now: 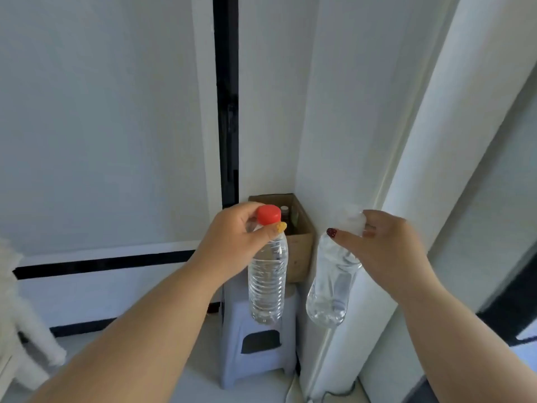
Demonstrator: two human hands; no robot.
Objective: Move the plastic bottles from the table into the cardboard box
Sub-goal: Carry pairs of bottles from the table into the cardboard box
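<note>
My left hand (232, 242) grips a clear plastic bottle with a red cap (266, 274) by its neck, so it hangs upright in the air. My right hand (377, 245) pinches a second clear bottle with a white cap (331, 286) at its top; it dangles tilted a little to the left. Behind and between them, an open cardboard box (302, 242) stands in the wall corner on a stool. At least one dark-capped bottle (285, 212) shows inside the box. Both held bottles are in front of the box, not in it.
A pale plastic stool (261, 350) carries the box in the corner. White walls with black strips close in on the left and behind. A white door frame or pillar (392, 199) runs along the right. A white furry animal (17, 315) is at the left edge.
</note>
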